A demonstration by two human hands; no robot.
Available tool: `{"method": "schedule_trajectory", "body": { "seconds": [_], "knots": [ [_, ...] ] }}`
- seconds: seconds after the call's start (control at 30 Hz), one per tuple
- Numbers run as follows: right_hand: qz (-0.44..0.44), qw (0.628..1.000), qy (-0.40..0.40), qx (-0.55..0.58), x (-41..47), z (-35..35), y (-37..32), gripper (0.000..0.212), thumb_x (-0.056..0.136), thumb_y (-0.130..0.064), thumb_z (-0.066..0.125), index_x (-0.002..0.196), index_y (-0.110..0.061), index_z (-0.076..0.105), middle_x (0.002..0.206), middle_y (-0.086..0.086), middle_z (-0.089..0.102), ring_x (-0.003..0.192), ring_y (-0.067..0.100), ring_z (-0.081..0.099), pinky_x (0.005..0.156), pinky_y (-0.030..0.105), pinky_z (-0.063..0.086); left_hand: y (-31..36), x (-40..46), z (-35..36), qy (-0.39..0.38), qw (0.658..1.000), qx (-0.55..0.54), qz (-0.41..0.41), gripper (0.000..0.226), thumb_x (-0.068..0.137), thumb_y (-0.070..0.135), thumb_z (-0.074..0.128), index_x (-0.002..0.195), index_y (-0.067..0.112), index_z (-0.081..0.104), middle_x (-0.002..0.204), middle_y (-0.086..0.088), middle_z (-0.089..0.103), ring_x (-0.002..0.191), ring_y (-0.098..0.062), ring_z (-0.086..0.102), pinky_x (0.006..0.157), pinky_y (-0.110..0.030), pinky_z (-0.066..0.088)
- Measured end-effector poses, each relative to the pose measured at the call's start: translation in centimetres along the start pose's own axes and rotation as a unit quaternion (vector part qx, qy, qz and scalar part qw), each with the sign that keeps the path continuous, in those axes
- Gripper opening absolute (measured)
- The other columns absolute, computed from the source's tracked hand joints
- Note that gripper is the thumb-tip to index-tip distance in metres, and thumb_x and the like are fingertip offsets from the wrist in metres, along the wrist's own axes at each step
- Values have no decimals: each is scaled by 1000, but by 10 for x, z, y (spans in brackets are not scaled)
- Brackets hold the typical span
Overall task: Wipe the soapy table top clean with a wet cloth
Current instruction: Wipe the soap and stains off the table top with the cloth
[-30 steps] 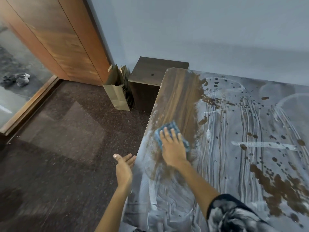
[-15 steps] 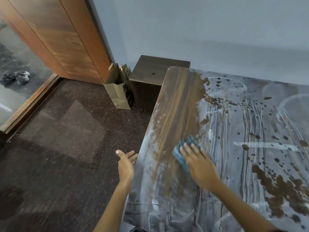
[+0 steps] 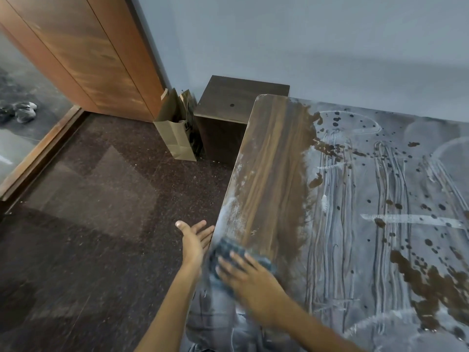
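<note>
A: Blue-grey wall behind, dark speckled floor at left, wooden table [image 3: 269, 158] filling the right of the frame.

B: Fingers?

A: Right hand [image 3: 250, 278], lower centre: fingers [image 3: 237, 257] spread flat, pressing the blue cloth [image 3: 225, 247] on the table near its left edge. Motion-blurred. Left hand [image 3: 194, 240] just off that edge, palm up, fingers straight, holding nothing.

B: Progress?

A: Early, I'd say. One strip along the left edge shows bare wood grain, a few white flecks remaining. Everything right of it is under grey soap film [image 3: 380, 224] with streaks and brown spots. Near corner below the cloth looks soapy too.

B: Labels?

A: None readable. Paper bag [image 3: 175, 133] and dark cabinet [image 3: 228, 115], upper centre, both plain.
</note>
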State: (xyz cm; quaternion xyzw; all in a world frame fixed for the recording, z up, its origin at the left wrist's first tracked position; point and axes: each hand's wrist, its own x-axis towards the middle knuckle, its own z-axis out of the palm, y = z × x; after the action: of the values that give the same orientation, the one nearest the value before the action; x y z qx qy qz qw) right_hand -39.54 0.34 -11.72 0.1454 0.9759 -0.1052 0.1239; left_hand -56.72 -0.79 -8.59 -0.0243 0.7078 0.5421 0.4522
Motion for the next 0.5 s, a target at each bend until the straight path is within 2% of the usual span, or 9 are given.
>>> {"method": "schedule_trajectory", "body": {
  "seconds": [0.07, 0.13, 0.2, 0.27, 0.3, 0.33, 0.37, 0.4, 0.5],
  "knots": [
    [-54, 998, -26, -30, -43, 21, -6, 49, 92, -28, 22, 139, -34, 34, 141, -13, 43, 130, 10, 40, 111, 38, 17, 1, 2, -2, -6, 1000, 3, -5, 87, 88, 62, -3, 127, 7, 52, 121, -18, 60, 118, -30, 52, 100, -36, 36],
    [-52, 998, -17, -29, -69, 20, 11, 51, 87, -29, 33, 137, -38, 35, 141, -18, 40, 130, 7, 37, 113, 37, 15, 1, 4, -3, -9, 1000, 7, -4, 87, 88, 62, -3, 126, 7, 52, 121, -17, 60, 117, -29, 53, 97, -35, 37],
    [26, 1000, -3, 2, -67, 5, 42, 67, 74, -26, 50, 137, -38, 33, 143, -16, 36, 133, 8, 33, 113, 40, 27, 1, 4, -2, -13, 1000, 10, -1, 86, 89, 61, -2, 125, 6, 53, 121, -17, 60, 117, -29, 53, 97, -34, 37],
    [129, 990, 50, 30, -46, -14, 79, 65, 81, -23, 50, 141, -33, 27, 148, -11, 28, 137, 13, 27, 110, 43, 28, 1, 4, -2, -15, 1000, 14, 2, 85, 89, 60, -2, 124, 6, 53, 122, -17, 60, 118, -29, 53, 98, -35, 37],
    [173, 982, 66, 38, -30, -22, 98, 56, 89, -27, 36, 144, -29, 22, 150, -9, 21, 139, 17, 21, 112, 43, 21, 0, 3, -2, -16, 1000, 15, 3, 84, 89, 61, -2, 124, 6, 53, 122, -17, 60, 117, -29, 53, 99, -35, 37],
    [211, 974, 71, 51, -11, -30, 116, 54, 92, -32, 19, 146, -27, 16, 152, -8, 14, 142, 20, 15, 115, 40, 11, -1, 3, -3, -15, 1000, 15, 2, 84, 89, 61, -2, 123, 7, 54, 121, -16, 60, 117, -29, 53, 100, -36, 37],
    [238, 967, 78, 53, 9, -37, 129, 56, 92, -35, 9, 147, -24, 11, 154, -6, 8, 143, 22, 9, 115, 38, 4, -1, 3, -3, -14, 1000, 15, 2, 84, 89, 61, -1, 122, 7, 55, 121, -16, 61, 117, -28, 53, 100, -37, 37],
    [265, 960, 81, 43, 31, -43, 137, 56, 94, -34, 11, 148, -22, 8, 156, -3, 5, 144, 24, 5, 114, 39, 1, -2, 3, -3, -14, 1000, 15, 3, 84, 89, 61, -1, 122, 8, 55, 120, -16, 61, 116, -28, 54, 101, -37, 37],
    [297, 952, 67, 34, 89, -58, 129, 62, 97, -27, 33, 148, -19, 0, 157, 1, -5, 143, 26, -5, 115, 43, -4, -1, 3, -4, -15, 1000, 11, 3, 85, 89, 62, -1, 122, 8, 55, 119, -16, 62, 116, -29, 54, 101, -38, 37]
  ]
}}
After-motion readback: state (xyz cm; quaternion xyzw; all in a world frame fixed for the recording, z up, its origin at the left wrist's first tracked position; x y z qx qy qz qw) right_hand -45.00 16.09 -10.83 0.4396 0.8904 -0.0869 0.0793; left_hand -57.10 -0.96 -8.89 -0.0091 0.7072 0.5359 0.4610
